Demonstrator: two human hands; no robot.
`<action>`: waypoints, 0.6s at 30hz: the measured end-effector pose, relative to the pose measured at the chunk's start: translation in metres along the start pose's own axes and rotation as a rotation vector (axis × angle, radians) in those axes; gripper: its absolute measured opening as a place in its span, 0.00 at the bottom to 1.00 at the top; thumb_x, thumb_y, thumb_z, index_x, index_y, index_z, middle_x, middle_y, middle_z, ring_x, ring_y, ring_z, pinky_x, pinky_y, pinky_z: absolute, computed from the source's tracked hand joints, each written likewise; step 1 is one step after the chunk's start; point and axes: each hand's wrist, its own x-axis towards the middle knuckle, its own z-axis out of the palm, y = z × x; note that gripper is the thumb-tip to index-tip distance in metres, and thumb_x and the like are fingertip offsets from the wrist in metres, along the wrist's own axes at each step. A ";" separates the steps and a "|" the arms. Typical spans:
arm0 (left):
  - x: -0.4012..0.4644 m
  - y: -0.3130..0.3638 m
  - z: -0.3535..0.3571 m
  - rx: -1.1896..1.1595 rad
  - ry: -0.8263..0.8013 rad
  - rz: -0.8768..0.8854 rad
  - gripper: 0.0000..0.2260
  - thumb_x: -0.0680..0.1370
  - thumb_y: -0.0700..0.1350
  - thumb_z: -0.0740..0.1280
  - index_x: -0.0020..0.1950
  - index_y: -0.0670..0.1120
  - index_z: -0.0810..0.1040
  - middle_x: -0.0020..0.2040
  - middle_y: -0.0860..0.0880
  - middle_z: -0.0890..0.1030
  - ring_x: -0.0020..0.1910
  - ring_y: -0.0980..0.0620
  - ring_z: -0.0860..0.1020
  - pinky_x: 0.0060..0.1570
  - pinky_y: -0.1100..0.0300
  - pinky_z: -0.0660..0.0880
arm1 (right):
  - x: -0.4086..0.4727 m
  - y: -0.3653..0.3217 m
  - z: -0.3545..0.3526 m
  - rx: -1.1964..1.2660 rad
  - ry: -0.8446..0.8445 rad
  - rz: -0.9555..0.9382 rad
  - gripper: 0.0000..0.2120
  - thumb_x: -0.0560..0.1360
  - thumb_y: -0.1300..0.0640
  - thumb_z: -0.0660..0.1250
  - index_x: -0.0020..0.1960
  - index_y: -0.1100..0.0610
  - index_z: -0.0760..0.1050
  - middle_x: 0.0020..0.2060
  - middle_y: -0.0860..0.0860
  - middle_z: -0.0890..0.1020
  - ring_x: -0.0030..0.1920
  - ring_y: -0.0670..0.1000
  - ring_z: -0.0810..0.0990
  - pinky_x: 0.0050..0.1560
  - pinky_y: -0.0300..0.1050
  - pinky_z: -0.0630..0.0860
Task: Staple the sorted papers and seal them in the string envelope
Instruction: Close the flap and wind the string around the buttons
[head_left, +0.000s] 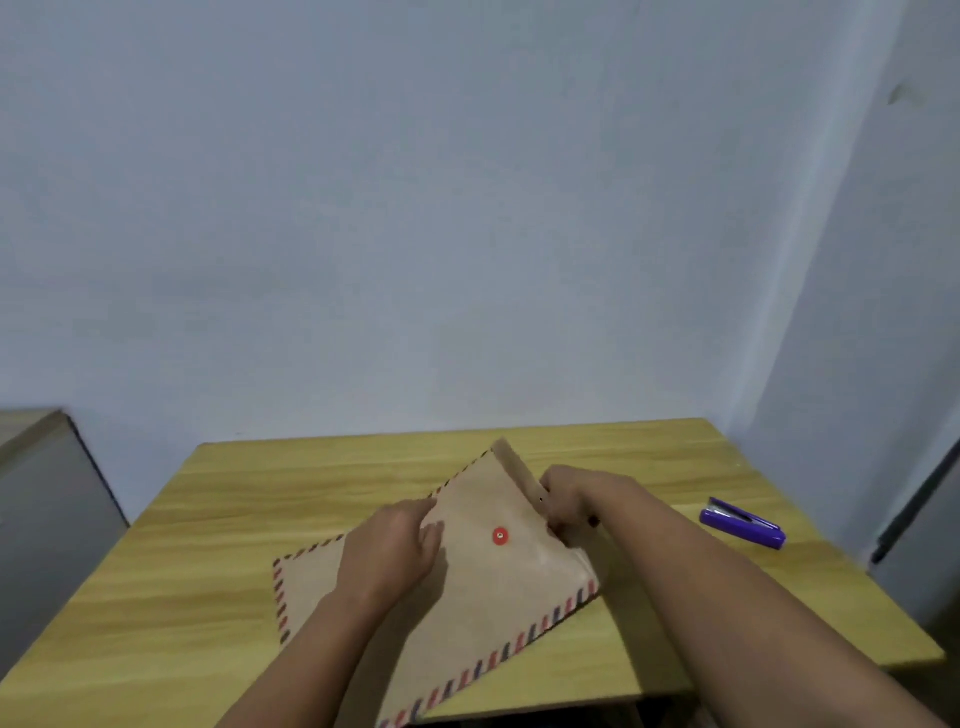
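Observation:
A brown string envelope (483, 587) with a red-and-blue striped border lies at an angle on the wooden table (218, 530). A red button (500, 536) sits on its face. My left hand (392, 551) presses flat on the envelope, left of the button. My right hand (571, 501) grips the flap (511, 462) at the envelope's far right edge, holding it partly raised. No papers are visible; any contents are hidden inside. A purple stapler (743, 522) lies on the table to the right, apart from both hands.
The table stands against a pale blue wall. A grey cabinet (47, 519) stands at the left, and a dark vertical edge (924, 499) shows at the far right. The table's near edge runs under my forearms.

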 end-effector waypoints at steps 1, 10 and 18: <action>0.003 -0.004 0.003 0.031 -0.021 0.045 0.19 0.80 0.55 0.59 0.69 0.55 0.78 0.63 0.54 0.83 0.62 0.48 0.79 0.54 0.52 0.78 | 0.006 0.001 -0.006 -0.009 0.072 0.014 0.13 0.67 0.57 0.68 0.51 0.53 0.81 0.47 0.51 0.85 0.48 0.58 0.84 0.53 0.54 0.82; 0.016 -0.027 0.046 0.180 -0.219 0.128 0.28 0.79 0.66 0.53 0.77 0.57 0.67 0.83 0.51 0.60 0.82 0.45 0.56 0.76 0.45 0.60 | 0.079 -0.030 0.015 -0.065 0.499 -0.187 0.13 0.76 0.61 0.62 0.51 0.52 0.84 0.46 0.53 0.85 0.49 0.59 0.82 0.44 0.49 0.77; -0.010 -0.001 0.076 0.143 -0.144 -0.252 0.32 0.79 0.62 0.41 0.82 0.56 0.57 0.84 0.51 0.55 0.83 0.47 0.49 0.77 0.34 0.45 | 0.087 -0.012 0.084 -0.249 0.477 -0.414 0.23 0.84 0.42 0.53 0.71 0.52 0.74 0.74 0.48 0.74 0.74 0.52 0.70 0.72 0.59 0.65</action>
